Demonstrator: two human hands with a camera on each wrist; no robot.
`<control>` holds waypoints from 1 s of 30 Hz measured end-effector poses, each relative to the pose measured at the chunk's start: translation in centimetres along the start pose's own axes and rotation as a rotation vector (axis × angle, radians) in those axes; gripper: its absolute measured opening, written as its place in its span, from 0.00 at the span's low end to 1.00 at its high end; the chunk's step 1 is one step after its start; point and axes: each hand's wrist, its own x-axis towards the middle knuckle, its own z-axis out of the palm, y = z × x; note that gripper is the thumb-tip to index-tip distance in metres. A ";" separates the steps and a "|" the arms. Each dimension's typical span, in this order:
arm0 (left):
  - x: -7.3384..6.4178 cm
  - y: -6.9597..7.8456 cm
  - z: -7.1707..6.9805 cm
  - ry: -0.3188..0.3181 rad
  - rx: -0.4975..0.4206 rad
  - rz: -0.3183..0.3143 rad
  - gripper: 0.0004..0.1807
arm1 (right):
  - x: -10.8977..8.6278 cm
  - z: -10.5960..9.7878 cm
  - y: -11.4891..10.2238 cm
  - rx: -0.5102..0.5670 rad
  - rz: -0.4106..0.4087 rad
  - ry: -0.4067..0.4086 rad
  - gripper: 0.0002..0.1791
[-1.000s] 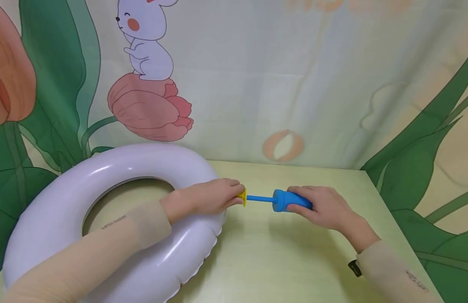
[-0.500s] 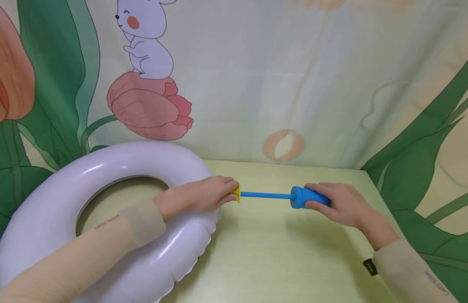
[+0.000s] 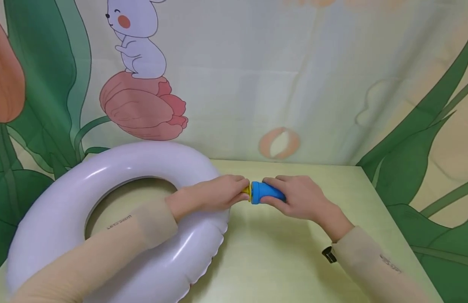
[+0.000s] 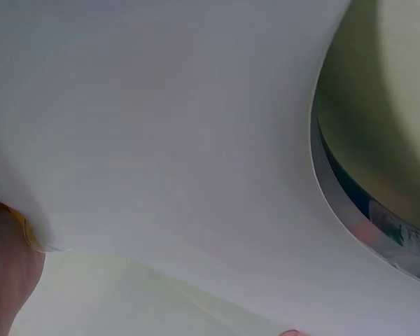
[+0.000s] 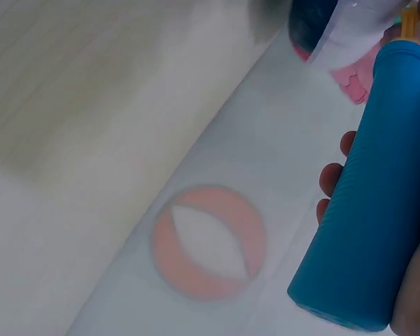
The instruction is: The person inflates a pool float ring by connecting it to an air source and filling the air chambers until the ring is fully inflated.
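Note:
My left hand [image 3: 223, 192] grips the yellow end piece [image 3: 249, 191] of a blue hand pump [image 3: 265, 192]. The fingers of my right hand [image 3: 305, 197] are wrapped around the pump's ribbed barrel, which fills the right side of the right wrist view [image 5: 371, 196]. Yellow piece and barrel meet closely, so no blue rod shows between them. Beneath the left wrist lies a pale, inflated swim ring [image 3: 48, 219], its glossy wall [image 4: 161, 140] filling most of the left wrist view. The left hand hides where the yellow end meets the ring.
The ring takes up the left half of the light green table [image 3: 272, 261], its outer edge wrinkled along the seam. A curtain [image 3: 226, 84] printed with flowers and a rabbit hangs behind the table.
Half a second ago the blue rod was drawn out long, with the right hand farther right. Now the barrel has slid left over the rod, against the yellow piece. The left hand keeps its grip.

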 end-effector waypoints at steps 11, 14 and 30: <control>0.1 0.0 0.6 -0.066 0.032 -0.080 0.12 | 0.6 1.1 -0.4 -0.004 0.027 -0.092 0.32; -0.4 -0.3 0.6 -0.082 0.021 -0.102 0.12 | 0.9 1.8 -0.7 -0.031 0.039 -0.138 0.36; -5.3 -0.3 -6.1 -0.200 -0.005 -0.373 0.09 | 1.1 3.7 -1.6 -0.023 -0.136 -0.158 0.31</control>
